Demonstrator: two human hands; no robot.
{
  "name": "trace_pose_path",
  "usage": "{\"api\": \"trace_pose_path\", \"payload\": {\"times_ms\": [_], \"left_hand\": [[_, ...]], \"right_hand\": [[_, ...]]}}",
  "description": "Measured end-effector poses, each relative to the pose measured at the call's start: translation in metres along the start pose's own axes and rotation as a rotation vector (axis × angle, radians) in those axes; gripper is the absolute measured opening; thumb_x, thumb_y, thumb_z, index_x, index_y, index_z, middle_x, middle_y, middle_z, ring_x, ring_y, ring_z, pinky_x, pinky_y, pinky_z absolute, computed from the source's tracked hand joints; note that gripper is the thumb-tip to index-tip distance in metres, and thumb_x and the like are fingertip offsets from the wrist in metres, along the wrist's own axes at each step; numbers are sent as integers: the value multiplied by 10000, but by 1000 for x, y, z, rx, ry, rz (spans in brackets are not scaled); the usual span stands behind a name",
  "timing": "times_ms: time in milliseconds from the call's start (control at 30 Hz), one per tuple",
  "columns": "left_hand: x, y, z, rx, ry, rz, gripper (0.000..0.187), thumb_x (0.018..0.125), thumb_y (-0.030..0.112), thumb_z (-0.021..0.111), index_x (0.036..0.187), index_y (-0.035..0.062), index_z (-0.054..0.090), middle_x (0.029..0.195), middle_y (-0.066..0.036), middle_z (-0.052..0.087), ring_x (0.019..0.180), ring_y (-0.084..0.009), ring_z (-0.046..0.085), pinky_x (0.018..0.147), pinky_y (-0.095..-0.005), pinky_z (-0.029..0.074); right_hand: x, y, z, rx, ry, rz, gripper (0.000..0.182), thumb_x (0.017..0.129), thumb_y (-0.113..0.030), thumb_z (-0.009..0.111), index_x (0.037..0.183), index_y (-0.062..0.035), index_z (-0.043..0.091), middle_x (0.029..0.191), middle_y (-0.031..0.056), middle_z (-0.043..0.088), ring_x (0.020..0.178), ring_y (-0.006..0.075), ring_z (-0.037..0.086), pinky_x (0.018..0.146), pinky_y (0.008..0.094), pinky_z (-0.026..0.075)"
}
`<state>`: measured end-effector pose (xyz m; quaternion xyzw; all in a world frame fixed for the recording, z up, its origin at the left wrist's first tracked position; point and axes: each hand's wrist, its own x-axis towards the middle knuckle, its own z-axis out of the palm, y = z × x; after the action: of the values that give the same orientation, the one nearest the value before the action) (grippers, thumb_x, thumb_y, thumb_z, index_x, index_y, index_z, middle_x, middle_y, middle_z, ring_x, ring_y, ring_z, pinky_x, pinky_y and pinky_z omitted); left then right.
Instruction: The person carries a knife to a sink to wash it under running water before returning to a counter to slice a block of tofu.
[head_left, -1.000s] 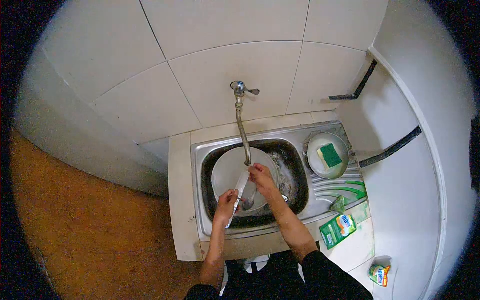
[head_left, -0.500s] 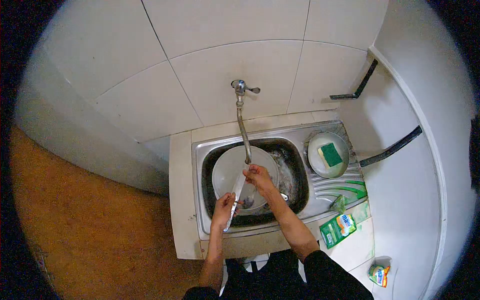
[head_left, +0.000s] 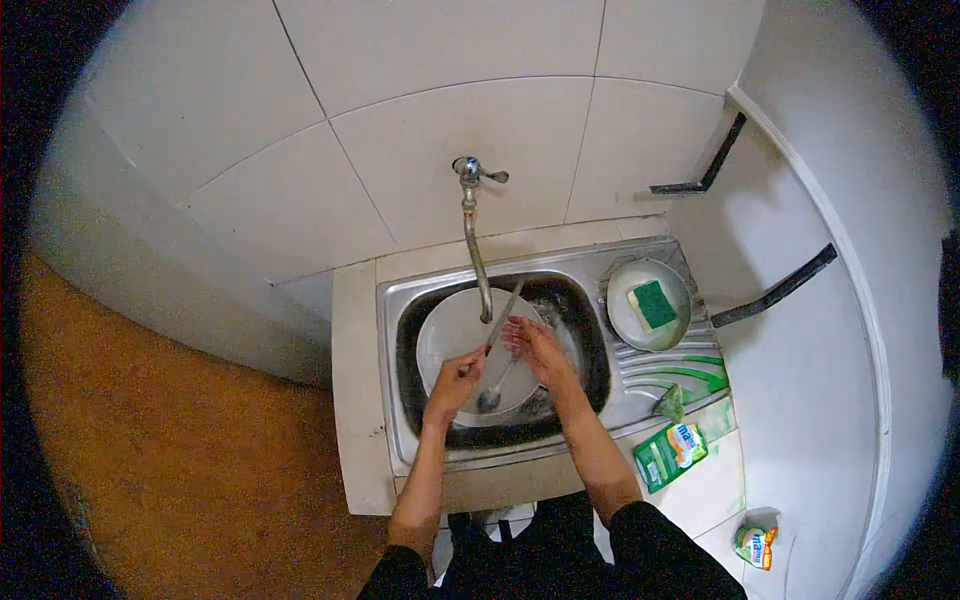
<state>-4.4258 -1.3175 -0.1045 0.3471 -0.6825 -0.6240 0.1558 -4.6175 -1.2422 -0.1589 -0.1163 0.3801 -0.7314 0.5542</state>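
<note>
My left hand (head_left: 457, 384) is closed round the handle of a knife (head_left: 505, 315), whose narrow blade slants up and right past the tap's spout. Close by the blade on its right is my right hand (head_left: 536, 352), fingers apart and not gripping it. Both hands are over a large round pale basin (head_left: 440, 335) inside the metal sink (head_left: 392, 400). Below the hands a spoon (head_left: 490, 399) lies in the basin, its bowl toward me.
A wall tap (head_left: 475, 235) reaches down over the basin. On the drainboard at right, a round bowl (head_left: 620, 316) holds a green and yellow sponge (head_left: 653, 305). A green packet (head_left: 670, 457) lies on the counter edge, a crumpled green piece (head_left: 671, 402) behind it, another packet (head_left: 754, 545) lower right.
The knife has swung from slanting toward the sink's front edge to pointing up beside the spout. My right hand has come off it and spread its fingers. The view shifted slightly.
</note>
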Motion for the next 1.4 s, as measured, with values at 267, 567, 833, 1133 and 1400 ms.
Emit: {"api": "trace_pose_path", "payload": {"times_ms": [267, 567, 833, 1133, 1400], "left_hand": [[47, -7, 12, 236, 128, 229, 251, 890, 176, 640, 1099, 36, 646, 884, -101, 625, 831, -189, 617, 732, -319, 499], [58, 5, 0, 190, 76, 16, 276, 904, 265, 634, 962, -3, 666, 708, -84, 629, 516, -136, 584, 481, -294, 456], [31, 21, -13, 441, 227, 17, 422, 889, 383, 630, 767, -16, 693, 585, -88, 642, 477, -160, 623, 492, -302, 472], [-8, 10, -22, 316, 212, -82, 408, 867, 388, 670, 844, -18, 699, 657, -81, 652, 497, -135, 603, 492, -295, 477], [-5, 18, -10, 332, 254, -18, 406, 881, 381, 644, 830, -17, 704, 587, -98, 634, 481, -143, 616, 492, -308, 472]], "right_hand": [[7, 1, -3, -83, 44, 31, 311, 917, -200, 617, 1150, -1, 564, 1066, 115, 647, 947, 228, 637, 866, 371, 511], [29, 21, 15, -269, 106, -92, 165, 826, -53, 689, 972, -34, 615, 857, 70, 662, 740, 166, 641, 630, 299, 537], [29, 34, 44, -228, 167, -21, 141, 846, -102, 690, 954, -33, 633, 815, 50, 661, 689, 160, 635, 584, 300, 529], [28, 43, 39, 74, 118, 27, 169, 854, -69, 675, 1010, -40, 618, 936, 56, 664, 822, 168, 643, 710, 311, 534], [27, 69, 28, -383, 202, 54, 231, 782, -47, 749, 967, -32, 612, 870, 57, 663, 778, 163, 640, 656, 289, 521]]}}
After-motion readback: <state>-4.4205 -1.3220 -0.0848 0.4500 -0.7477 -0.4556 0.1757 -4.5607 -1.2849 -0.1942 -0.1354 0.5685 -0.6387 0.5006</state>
